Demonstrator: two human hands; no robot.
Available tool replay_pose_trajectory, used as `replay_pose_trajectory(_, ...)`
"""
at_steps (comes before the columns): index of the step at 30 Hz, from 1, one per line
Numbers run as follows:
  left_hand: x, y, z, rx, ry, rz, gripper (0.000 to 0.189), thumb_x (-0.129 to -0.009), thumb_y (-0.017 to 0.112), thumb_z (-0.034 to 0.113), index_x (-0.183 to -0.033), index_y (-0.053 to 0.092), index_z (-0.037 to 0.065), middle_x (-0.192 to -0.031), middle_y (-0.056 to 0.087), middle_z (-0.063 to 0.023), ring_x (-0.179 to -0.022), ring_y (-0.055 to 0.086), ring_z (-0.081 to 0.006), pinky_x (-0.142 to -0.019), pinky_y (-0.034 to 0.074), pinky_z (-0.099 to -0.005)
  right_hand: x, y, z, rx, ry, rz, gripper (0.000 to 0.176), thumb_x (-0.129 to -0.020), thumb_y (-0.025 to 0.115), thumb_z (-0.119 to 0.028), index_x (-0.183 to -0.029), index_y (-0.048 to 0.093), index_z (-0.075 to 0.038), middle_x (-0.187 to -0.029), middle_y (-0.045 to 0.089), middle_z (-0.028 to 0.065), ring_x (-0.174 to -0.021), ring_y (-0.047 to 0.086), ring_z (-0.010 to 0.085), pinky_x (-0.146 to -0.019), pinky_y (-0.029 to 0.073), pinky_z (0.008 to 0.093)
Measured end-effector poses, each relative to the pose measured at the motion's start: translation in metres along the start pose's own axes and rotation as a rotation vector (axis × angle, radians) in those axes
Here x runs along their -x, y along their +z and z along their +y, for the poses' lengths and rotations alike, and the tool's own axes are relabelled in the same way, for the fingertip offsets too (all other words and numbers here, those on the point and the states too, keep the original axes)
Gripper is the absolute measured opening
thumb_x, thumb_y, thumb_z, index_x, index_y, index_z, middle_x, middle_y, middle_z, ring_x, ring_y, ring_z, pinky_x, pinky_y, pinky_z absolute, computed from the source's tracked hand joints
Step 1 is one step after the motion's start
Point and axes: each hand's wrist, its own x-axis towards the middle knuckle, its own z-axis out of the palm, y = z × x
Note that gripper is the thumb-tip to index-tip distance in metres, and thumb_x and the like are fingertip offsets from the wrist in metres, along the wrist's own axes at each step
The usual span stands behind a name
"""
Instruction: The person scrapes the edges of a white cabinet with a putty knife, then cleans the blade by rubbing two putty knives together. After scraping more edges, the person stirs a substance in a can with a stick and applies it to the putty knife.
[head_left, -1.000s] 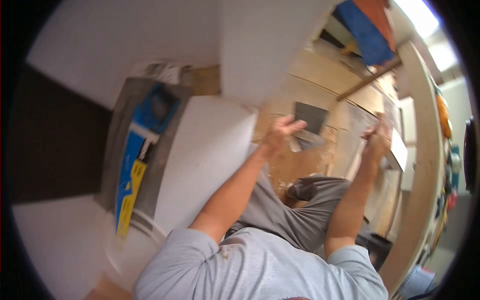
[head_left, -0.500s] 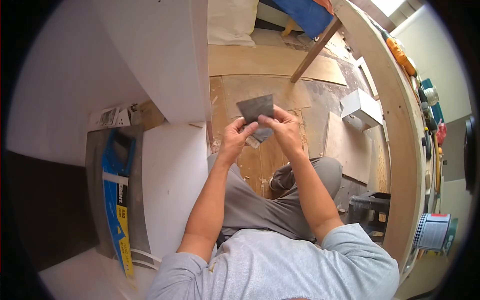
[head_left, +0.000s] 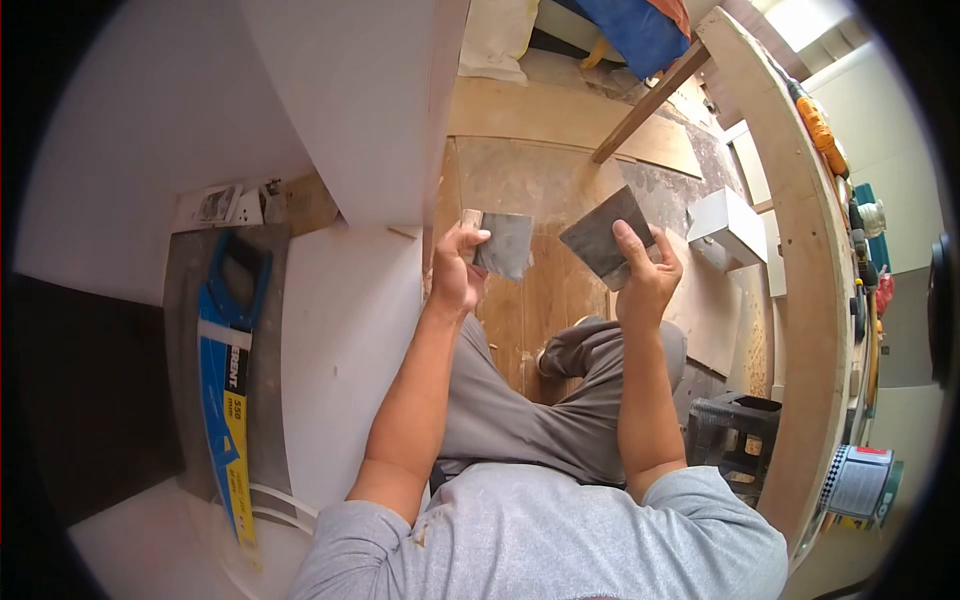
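My left hand [head_left: 456,272] is closed on a putty scraper [head_left: 508,246] with a square grey blade and a pale wooden back edge; the thumb presses on that edge. To the right, my right hand [head_left: 647,280] grips a second putty scraper [head_left: 597,246], its grey blade tilted and smudged. The thumb lies on its face, and any handle is hidden by the fingers. A gap separates the two blades, both held above the floor in front of my crossed legs.
A blue-handled handsaw [head_left: 236,285] in its sleeve lies at left beside a white panel [head_left: 345,350]. On the right, a wooden bench beam [head_left: 800,270] carries tools and a tin [head_left: 860,475]. Below it are a white box [head_left: 730,228] and a black stool [head_left: 735,420].
My hands have moved apart, left hand leftward and right hand rightward. The scrapers, together before, are now separate, one in each hand. The view has shifted slightly.
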Motion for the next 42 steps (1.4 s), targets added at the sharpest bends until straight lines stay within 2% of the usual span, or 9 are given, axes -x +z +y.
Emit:
replay_pose_trajectory(5,-0.001,0.005,-0.008,-0.033,-0.100,-0.162,0.038,-0.109,0.043,0.019,-0.133,0.058,-0.007,-0.131,0.069,-0.0208,-0.119,0.071,-0.0338,-0.104,0.058,-0.0566,0.018,0.014,0.015,0.063,0.084,-0.064,0.014,-0.091,0.086,-0.010,-0.098,0.077,-0.001,-0.090,0.073,-0.0016,-0.079,0.065,0.0050,-0.071,0.053,0.0212)
replay_pose_trajectory(12,0.014,0.026,-0.001,0.017,-0.104,-0.261,0.062,-0.116,0.032,0.033,-0.171,0.005,0.018,-0.150,0.054,-0.0270,-0.133,0.062,-0.0424,-0.104,0.058,-0.0592,0.029,0.008,0.004,0.392,-0.043,-0.121,0.016,-0.092,0.084,-0.009,-0.098,0.076,0.002,-0.086,0.075,0.0022,-0.078,0.067,0.0053,-0.066,0.054,0.0237)
replay_pose_trajectory(16,0.017,0.032,-0.001,0.021,-0.058,-0.261,0.065,-0.115,0.033,0.039,-0.172,0.007,0.020,-0.156,0.049,-0.0272,-0.140,0.056,-0.0423,-0.110,0.050,-0.0681,0.032,0.009,0.025,0.494,-0.154,-0.177,0.015,-0.087,0.085,-0.008,-0.100,0.078,-0.002,-0.087,0.078,0.0072,-0.074,0.071,0.0101,-0.067,0.056,0.0274)
replay_pose_trajectory(19,0.018,0.032,-0.007,0.126,-0.106,-0.401,0.076,-0.109,0.049,0.040,-0.172,0.012,0.021,-0.158,0.047,-0.0267,-0.143,0.053,-0.0409,-0.118,0.044,-0.0622,0.038,0.023,0.019,0.697,-0.476,-0.244,0.017,-0.084,0.086,-0.011,-0.099,0.079,-0.005,-0.094,0.078,0.0090,-0.078,0.076,0.0206,-0.070,0.058,0.0316)
replay_pose_trajectory(24,0.013,0.023,-0.008,0.066,-0.089,-0.474,0.110,-0.082,0.079,0.037,-0.171,0.017,0.015,-0.159,0.047,-0.0253,-0.150,0.045,-0.0368,-0.129,0.030,-0.0483,0.036,0.028,0.037,0.675,-0.506,-0.270,0.017,-0.085,0.085,-0.013,-0.100,0.079,-0.006,-0.101,0.078,0.0103,-0.086,0.076,0.0286,-0.075,0.059,0.0358)
replay_pose_trajectory(27,0.013,0.018,-0.002,-0.047,-0.107,-0.532,0.112,-0.080,0.080,0.037,-0.170,0.019,0.010,-0.158,0.048,-0.0253,-0.150,0.045,-0.0362,-0.129,0.030,-0.0494,0.032,0.023,0.039,0.612,-0.478,-0.359,0.017,-0.088,0.084,-0.013,-0.102,0.079,-0.004,-0.100,0.078,0.0128,-0.085,0.076,0.0311,-0.074,0.059,0.0359)
replay_pose_trajectory(32,0.012,0.010,0.005,-0.045,-0.154,-0.628,0.112,-0.080,0.081,0.036,-0.170,0.021,0.008,-0.157,0.050,-0.0244,-0.149,0.047,-0.0351,-0.128,0.031,-0.0494,0.024,0.011,0.024,0.473,-0.082,-0.544,0.020,-0.091,0.083,-0.014,-0.105,0.080,-0.001,-0.094,0.078,0.0166,-0.079,0.076,0.0293,-0.073,0.059,0.0335)
replay_pose_trajectory(37,0.019,0.010,0.008,-0.135,-0.160,-0.654,0.105,-0.090,0.078,0.042,-0.170,0.020,0.007,-0.157,0.051,-0.0228,-0.148,0.050,-0.0339,-0.126,0.036,-0.0486,0.027,0.009,0.021,0.486,-0.136,-0.560,0.020,-0.091,0.082,-0.015,-0.105,0.080,-0.002,-0.093,0.078,0.0160,-0.076,0.074,0.0283,-0.071,0.058,0.0344)
replay_pose_trajectory(42,0.009,0.017,-0.016,-0.279,-0.077,-0.243,0.084,-0.109,0.045,0.064,-0.162,0.035,0.000,-0.140,0.064,-0.0147,-0.134,0.060,-0.0233,-0.113,0.047,-0.0397,0.045,0.024,0.032,0.738,-0.422,-0.398,0.019,-0.091,0.083,-0.011,-0.105,0.079,0.001,-0.096,0.078,0.0146,-0.078,0.077,0.0263,-0.072,0.060,0.0340)
